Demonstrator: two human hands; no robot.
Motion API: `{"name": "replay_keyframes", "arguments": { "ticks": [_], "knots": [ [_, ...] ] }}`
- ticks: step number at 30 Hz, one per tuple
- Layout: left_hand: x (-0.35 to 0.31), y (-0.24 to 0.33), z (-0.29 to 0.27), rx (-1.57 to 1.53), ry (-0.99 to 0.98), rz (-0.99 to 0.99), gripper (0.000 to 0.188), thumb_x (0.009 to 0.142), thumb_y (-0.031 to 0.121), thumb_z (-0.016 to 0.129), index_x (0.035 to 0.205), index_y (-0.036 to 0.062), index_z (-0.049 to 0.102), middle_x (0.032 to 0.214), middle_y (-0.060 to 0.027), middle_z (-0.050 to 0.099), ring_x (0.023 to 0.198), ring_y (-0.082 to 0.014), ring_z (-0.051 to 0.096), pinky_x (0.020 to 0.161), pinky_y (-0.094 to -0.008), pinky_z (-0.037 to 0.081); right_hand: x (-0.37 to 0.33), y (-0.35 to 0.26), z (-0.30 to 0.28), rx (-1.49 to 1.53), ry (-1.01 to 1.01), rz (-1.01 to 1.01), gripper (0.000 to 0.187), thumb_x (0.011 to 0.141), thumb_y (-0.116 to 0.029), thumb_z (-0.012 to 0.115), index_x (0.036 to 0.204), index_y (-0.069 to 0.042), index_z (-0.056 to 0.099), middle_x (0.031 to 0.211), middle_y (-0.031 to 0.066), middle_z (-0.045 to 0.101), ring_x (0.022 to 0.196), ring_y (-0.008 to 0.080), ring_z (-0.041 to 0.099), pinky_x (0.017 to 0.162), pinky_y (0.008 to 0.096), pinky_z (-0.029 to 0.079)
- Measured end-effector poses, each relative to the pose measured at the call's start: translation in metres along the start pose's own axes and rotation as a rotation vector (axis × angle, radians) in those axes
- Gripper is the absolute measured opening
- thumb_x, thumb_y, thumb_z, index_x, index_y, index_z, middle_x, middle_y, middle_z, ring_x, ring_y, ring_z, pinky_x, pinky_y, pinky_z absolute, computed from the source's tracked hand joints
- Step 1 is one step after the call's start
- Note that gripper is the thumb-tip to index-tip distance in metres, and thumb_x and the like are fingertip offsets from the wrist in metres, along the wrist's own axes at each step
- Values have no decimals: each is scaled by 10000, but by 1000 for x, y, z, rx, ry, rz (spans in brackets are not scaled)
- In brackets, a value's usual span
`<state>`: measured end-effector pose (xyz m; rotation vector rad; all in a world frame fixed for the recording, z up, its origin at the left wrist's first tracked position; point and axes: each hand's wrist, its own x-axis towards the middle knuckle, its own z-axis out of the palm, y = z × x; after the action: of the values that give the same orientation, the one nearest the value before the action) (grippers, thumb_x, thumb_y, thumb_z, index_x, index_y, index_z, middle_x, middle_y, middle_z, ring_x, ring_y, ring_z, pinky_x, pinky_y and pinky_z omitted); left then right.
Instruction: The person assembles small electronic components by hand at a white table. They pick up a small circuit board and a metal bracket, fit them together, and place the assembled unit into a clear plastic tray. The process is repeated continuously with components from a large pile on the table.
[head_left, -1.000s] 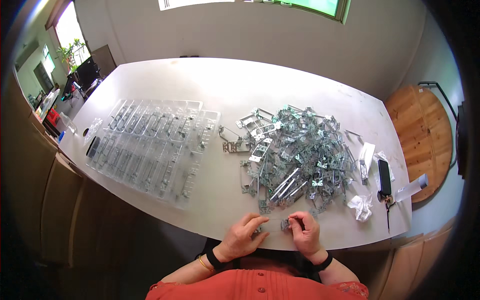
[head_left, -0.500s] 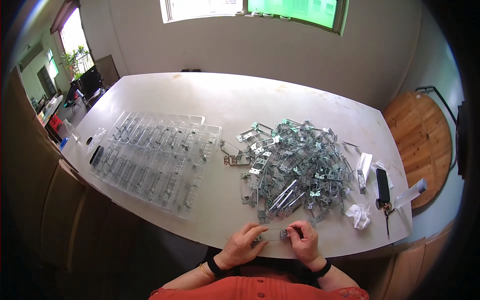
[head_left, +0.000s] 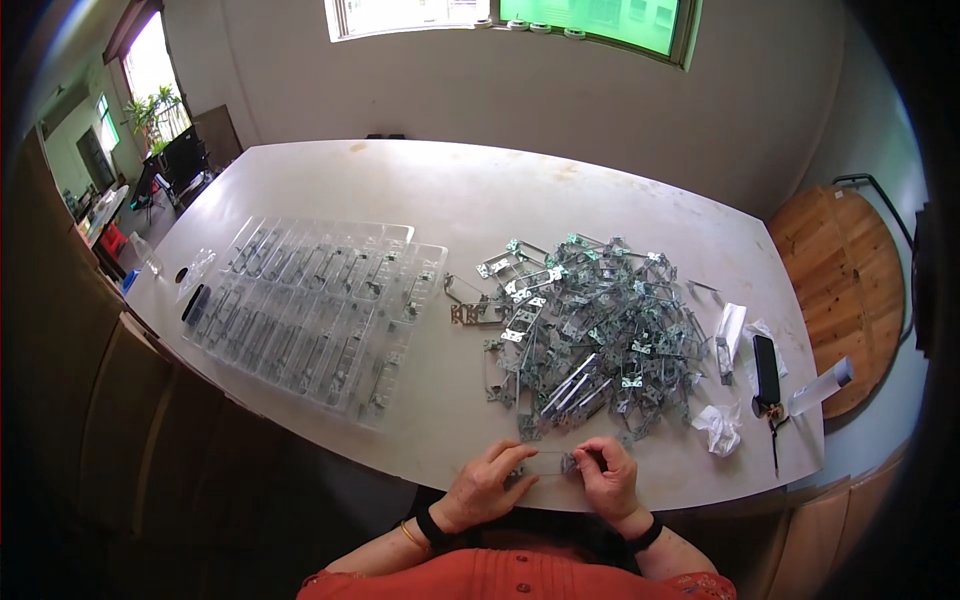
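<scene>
Between my hands, over the near edge of the table, is a small metal bracket frame [head_left: 546,463] with two thin wire rods joining its end plates. My left hand [head_left: 489,485] pinches its left end, where the fingers partly cover the plate. At the other end, my right hand [head_left: 608,478] has thumb and fingers closed on the small grey plate. Just beyond my hands lies a big tangled heap of similar metal frames [head_left: 610,330]. Clear plastic trays [head_left: 330,310] with many compartments stand to the left, with such frames lying in the compartments.
At the right of the table [head_left: 440,190] are crumpled white tissue [head_left: 717,430], a white packet [head_left: 730,330], a black phone-like object [head_left: 766,370] and a clear bottle [head_left: 822,386]. A black marker-like object [head_left: 196,304] lies by the trays. A round wooden tabletop [head_left: 838,290] leans at the wall.
Both hands stay on the bracket frame, with only slight finger shifts. The whole view has moved a little; the heap and trays look unchanged.
</scene>
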<state>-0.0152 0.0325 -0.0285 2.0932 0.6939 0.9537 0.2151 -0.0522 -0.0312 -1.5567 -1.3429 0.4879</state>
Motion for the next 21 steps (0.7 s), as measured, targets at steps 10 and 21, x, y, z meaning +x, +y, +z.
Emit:
{"name": "replay_keyframes", "arguments": {
  "ticks": [10,21],
  "knots": [
    [0,1,-1,-12,-16,-24,446,910,108,861,1315,24,696,1202,-189,691,1014,-343,731,878,-398,617,3,-8,-1,-12,-3,-16,113,992,-30,773,1078,-45,702,953,116,709,786,234,694,713,347,553],
    [-1,0,0,-11,-15,-33,438,911,115,865,1309,31,702,1191,-183,692,996,-332,730,858,-395,615,2,-2,0,3,-4,-17,122,985,-23,777,1085,-44,711,952,117,712,781,228,694,709,342,552]
  ]
}}
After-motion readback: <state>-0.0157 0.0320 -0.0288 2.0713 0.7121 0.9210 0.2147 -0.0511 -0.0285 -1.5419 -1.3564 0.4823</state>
